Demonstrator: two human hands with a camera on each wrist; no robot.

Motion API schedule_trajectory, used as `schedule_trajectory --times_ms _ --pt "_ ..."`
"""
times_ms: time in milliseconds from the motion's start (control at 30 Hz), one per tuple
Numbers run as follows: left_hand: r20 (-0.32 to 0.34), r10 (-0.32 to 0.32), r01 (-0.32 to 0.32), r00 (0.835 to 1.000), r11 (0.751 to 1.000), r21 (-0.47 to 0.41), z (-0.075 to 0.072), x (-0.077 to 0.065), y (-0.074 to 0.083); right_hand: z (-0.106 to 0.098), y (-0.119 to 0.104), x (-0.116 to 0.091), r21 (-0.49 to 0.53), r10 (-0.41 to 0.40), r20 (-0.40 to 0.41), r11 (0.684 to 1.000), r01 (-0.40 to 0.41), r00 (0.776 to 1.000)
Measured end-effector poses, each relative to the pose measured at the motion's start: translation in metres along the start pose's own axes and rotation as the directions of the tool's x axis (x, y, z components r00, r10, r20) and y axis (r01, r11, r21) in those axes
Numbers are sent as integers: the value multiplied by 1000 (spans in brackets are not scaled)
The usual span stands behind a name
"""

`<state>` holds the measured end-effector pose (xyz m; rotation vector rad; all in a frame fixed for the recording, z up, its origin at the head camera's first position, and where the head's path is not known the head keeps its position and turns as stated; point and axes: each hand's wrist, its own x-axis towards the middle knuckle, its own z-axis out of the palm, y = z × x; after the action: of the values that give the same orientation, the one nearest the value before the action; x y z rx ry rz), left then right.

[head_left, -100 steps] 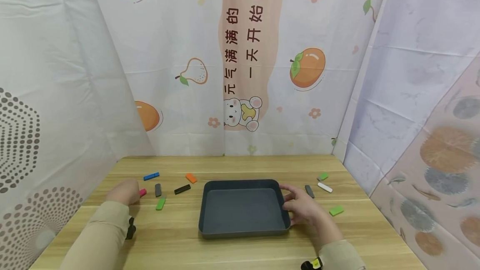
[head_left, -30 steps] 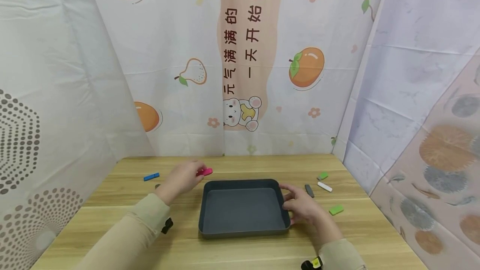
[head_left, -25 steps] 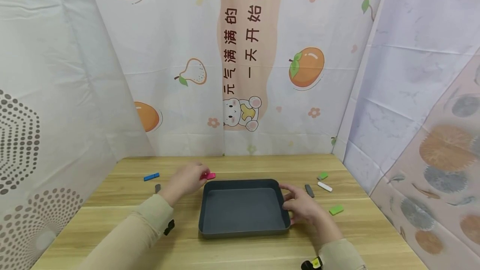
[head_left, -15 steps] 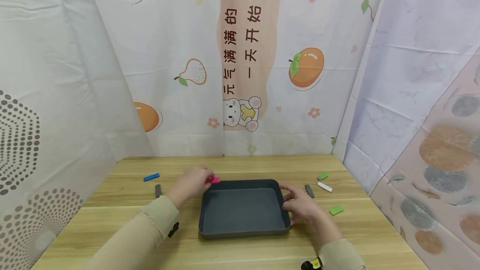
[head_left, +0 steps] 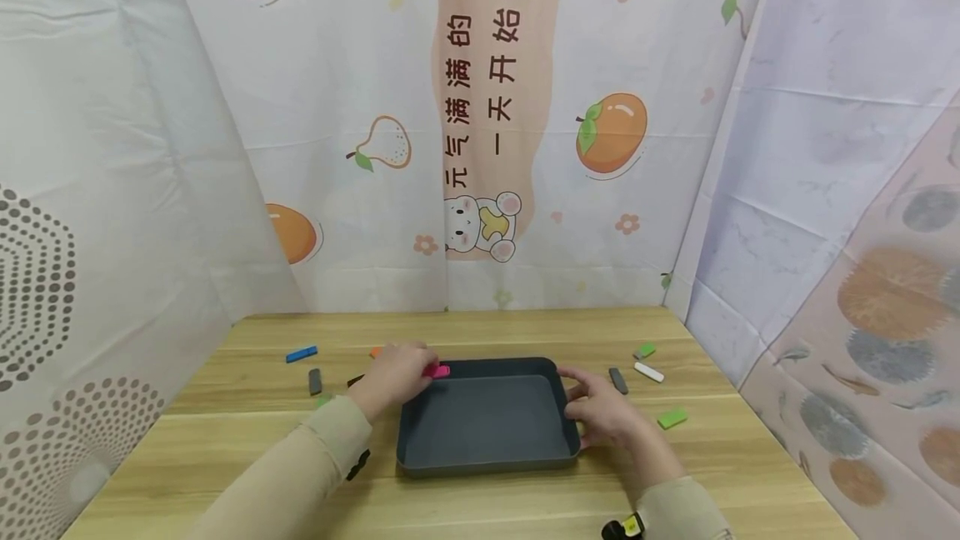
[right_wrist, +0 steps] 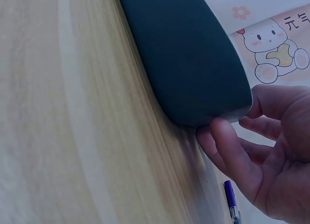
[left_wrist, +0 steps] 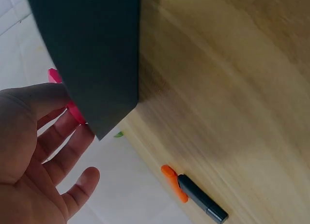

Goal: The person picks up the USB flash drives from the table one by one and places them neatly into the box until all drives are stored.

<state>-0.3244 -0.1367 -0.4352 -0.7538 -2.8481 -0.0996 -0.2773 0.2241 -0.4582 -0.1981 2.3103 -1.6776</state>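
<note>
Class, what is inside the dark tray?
The tray is bare where visible. At its far left corner, the left hand holds a pink stick; the hand covers part of that corner.

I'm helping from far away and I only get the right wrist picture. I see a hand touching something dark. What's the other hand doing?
Observer: The left hand is holding a small pink stick at the back left corner of the dark tray.
Operator: Ooh! Is anything on the table near that hand?
Observer: Yes, an orange stick, partly hidden by the hand in the head view.
Operator: And what's way over on the left?
Observer: A blue stick, lying on the table well away from the tray.
</note>
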Motion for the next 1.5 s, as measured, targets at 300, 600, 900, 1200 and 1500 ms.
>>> schedule_trajectory --times_ms 300,600,900,1200,1500 --pt "37 -18 17 999 1000 23 12 8 5 0 3 3 14 4 6 1000 -4 1000" --pt "56 -2 0 998 999 45 20 12 7 -1 5 4 11 1 3 1000 -1 1000" --pt "73 -15 8 997 994 106 28 17 11 -1 5 4 8 0 5 1000 0 1000" --pt "94 -39 27 995 991 132 27 17 17 -1 4 5 4 5 0 1000 -5 1000" --pt "110 -48 33 993 991 130 27 16 17 0 4 4 1 8 -1 1000 -8 1000"
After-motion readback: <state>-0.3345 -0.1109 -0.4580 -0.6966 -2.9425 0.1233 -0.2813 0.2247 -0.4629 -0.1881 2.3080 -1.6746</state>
